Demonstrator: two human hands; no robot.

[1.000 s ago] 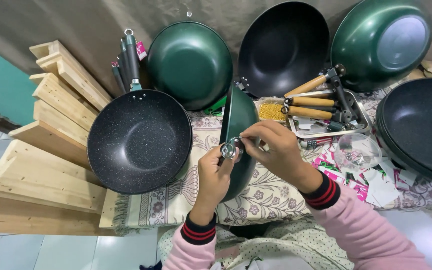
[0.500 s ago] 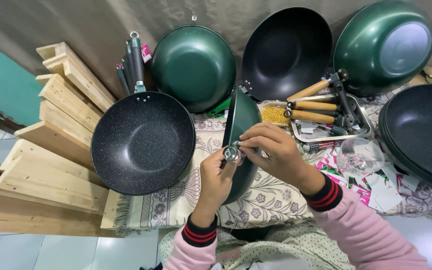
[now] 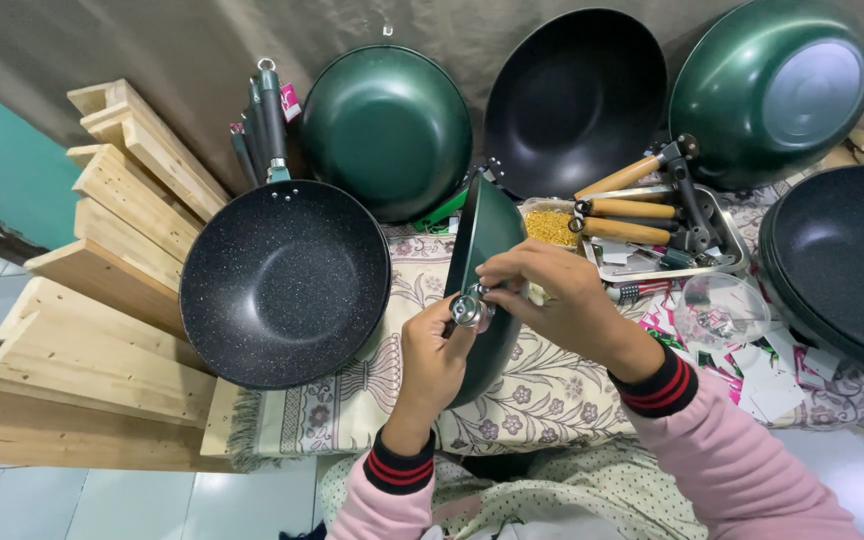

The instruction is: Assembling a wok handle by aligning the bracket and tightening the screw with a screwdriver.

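I hold a green wok on its edge over the patterned cloth, its rim toward me. My left hand grips the near rim from below, by a small shiny metal fitting. Over that fitting my right hand closes its fingertips on the same piece. Both sleeves are pink with dark striped cuffs.
A black speckled wok with a handle lies at the left on stacked wooden planks. Green and black woks lean on the back wall. A metal tray holds wooden handles. Stacked dark woks sit at right, near a clear bowl.
The hands and the upright wok stay in the same place; the fingers shift only slightly on the metal fitting.
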